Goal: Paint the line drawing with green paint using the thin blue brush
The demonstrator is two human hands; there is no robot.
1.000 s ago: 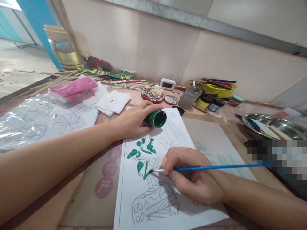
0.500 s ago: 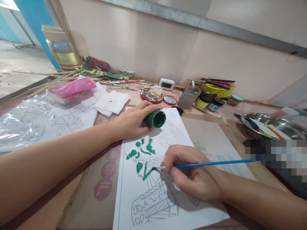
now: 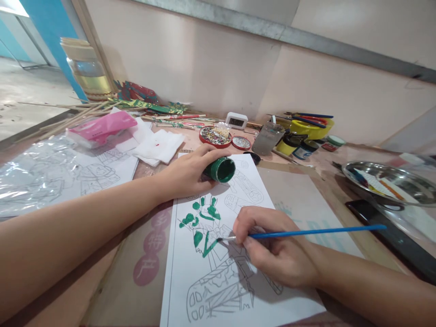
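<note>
Green cylindrical jar (image 3: 220, 170) in clasping left hand (image 3: 191, 171), slim brush (image 3: 306, 232) in pinching right hand (image 3: 275, 247)

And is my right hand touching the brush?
Touching: the head view shows the right hand pinching the brush near its bristled end.

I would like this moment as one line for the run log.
left hand: holds open green jar, tilted | right hand: holds blue brush, tip at drawing | drawing: partly painted green
</note>
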